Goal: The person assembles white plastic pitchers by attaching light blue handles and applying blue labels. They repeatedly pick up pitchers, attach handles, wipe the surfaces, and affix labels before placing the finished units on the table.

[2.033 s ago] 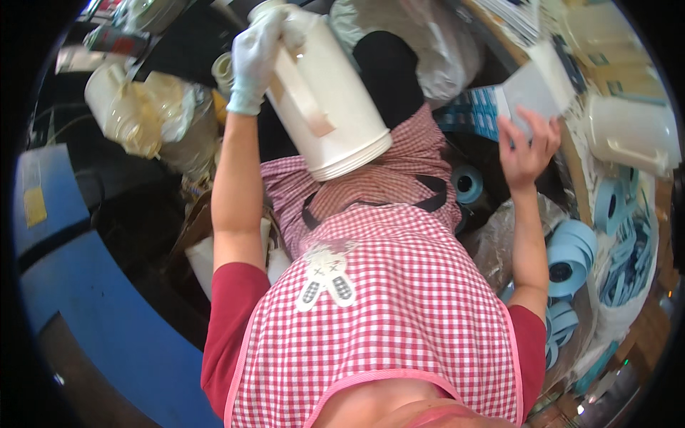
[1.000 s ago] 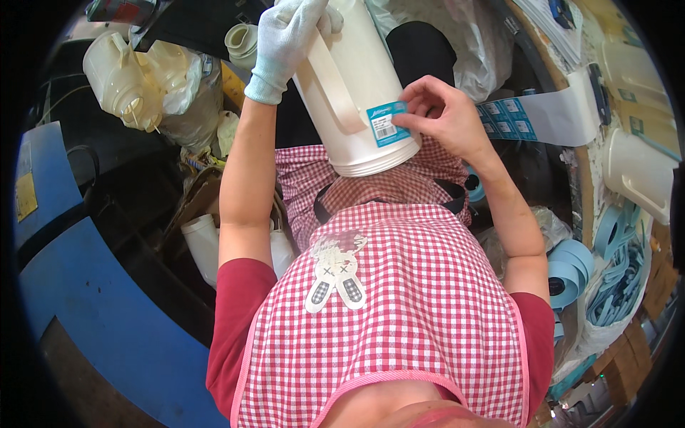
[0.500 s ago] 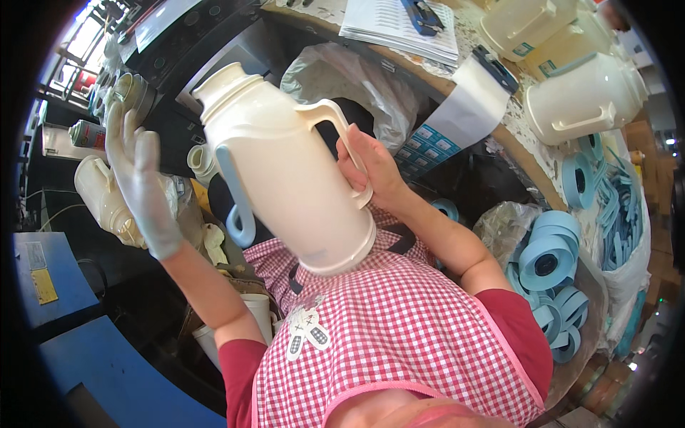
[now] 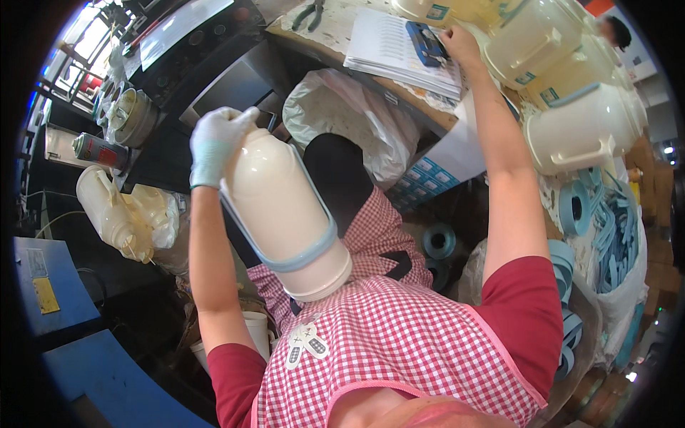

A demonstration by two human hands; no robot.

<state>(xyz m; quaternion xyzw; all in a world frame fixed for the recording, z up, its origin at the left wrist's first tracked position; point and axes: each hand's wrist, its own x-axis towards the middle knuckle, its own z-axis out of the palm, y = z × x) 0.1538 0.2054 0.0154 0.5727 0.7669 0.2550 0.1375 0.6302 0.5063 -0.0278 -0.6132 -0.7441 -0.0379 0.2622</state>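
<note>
In the head view, the left hand (image 4: 217, 139) grips the jug (image 4: 285, 207) by its top end, tilted, base against the apron (image 4: 399, 342); the right hand (image 4: 462, 46), fingers curled, is at the blue tool (image 4: 426, 44) on the surface (image 4: 342, 18), can't tell if gripping. Jug could slide off if that lone grip slips; right arm could knock the nearby jugs (image 4: 571, 132). Sack (image 4: 617, 314) holds blue strips (image 4: 617, 246); white bag (image 4: 349, 114): contents unclear.
</note>
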